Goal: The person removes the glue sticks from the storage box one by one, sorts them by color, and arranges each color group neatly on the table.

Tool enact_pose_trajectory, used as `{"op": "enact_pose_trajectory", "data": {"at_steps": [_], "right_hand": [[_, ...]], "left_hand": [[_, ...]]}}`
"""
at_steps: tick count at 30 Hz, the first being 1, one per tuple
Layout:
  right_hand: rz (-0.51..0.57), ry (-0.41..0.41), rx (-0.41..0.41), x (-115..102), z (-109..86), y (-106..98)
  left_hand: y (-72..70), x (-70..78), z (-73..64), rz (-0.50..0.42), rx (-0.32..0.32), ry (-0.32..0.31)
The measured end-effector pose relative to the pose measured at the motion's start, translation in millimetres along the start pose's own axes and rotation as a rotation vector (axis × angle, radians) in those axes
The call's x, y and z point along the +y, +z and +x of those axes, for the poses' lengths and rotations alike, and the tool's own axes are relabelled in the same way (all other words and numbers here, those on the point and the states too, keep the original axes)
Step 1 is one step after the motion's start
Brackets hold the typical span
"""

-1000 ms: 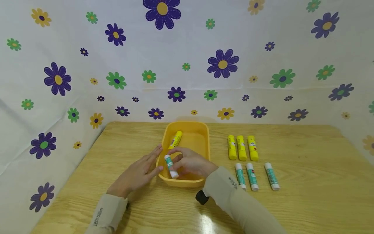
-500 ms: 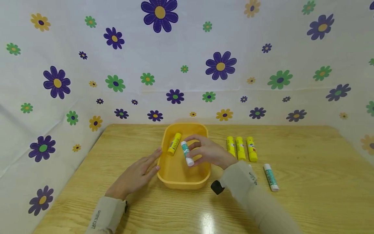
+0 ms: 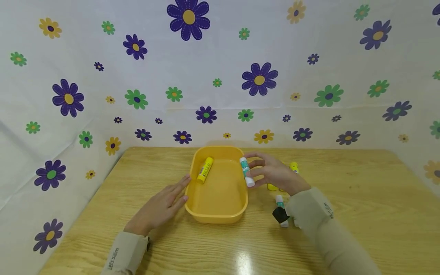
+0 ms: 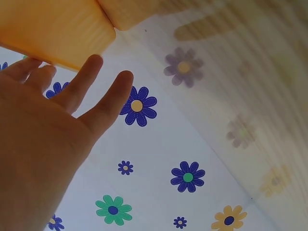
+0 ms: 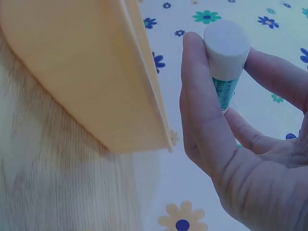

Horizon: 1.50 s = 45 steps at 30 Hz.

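My right hand [image 3: 273, 173] pinches a white-and-green glue stick [image 3: 246, 172] between thumb and fingers, at the right rim of the yellow tray [image 3: 216, 218]. In the right wrist view the glue stick's white end [image 5: 226, 45] points toward the camera, beside the tray's wall [image 5: 82, 72]. My left hand [image 3: 159, 206] has its fingers extended and touches the tray's left rim. The left wrist view shows its fingers [image 4: 108, 103] spread near the tray's side [image 4: 57, 33]. One yellow glue stick [image 3: 205, 170] lies inside the tray on the left.
Right of the tray, yellow glue sticks [image 3: 294, 167] lie partly hidden behind my right hand. A green-and-white glue stick [image 3: 280, 200] shows near a black wrist device [image 3: 280, 215]; the sleeve covers others. A flowered cloth [image 3: 220, 95] rises behind the wooden table [image 3: 192, 252].
My right hand has lifted the green-and-white glue stick out of the tray and carried it right to the rim. The left hand has stayed at the tray's left side.
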State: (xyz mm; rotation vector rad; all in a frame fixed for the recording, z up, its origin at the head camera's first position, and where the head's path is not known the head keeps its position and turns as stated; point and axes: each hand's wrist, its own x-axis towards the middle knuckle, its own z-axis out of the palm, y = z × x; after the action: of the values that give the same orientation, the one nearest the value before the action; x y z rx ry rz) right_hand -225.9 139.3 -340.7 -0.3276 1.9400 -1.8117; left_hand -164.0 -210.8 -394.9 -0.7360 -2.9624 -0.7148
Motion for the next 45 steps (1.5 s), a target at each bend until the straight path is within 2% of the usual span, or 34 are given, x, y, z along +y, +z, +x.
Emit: {"op": "enact_pose_trajectory", "data": {"at_steps": [8,15,26,33,40,45], "right_hand": [[-0.102,0.026,0.04,5,-15.0,-24],[-0.175,0.043,0.056,18,-36.3,-49],[-0.231,0.071,0.091,24,-51.5,-77],[-0.27,0.062,0.099,24,-62.1,-91],[-0.31,0.102,0.125,31,-75.4,-107],[-0.342,0.104,0.147,36,-85.0,-118]], "left_hand": [[3.2,-0.5,0.6,-0.004,-0.007,0.015],[11.0,0.3,0.2,-0.059,-0.057,-0.003],[5.0,-1.7,-2.5,-0.026,-0.023,-0.004],[2.0,-2.9,-1.7,-0.009,0.007,0.015],[-0.3,-3.3,-1.1,0.004,0.045,0.032],[-0.7,-2.2,0.8,0.005,0.049,0.039]]}}
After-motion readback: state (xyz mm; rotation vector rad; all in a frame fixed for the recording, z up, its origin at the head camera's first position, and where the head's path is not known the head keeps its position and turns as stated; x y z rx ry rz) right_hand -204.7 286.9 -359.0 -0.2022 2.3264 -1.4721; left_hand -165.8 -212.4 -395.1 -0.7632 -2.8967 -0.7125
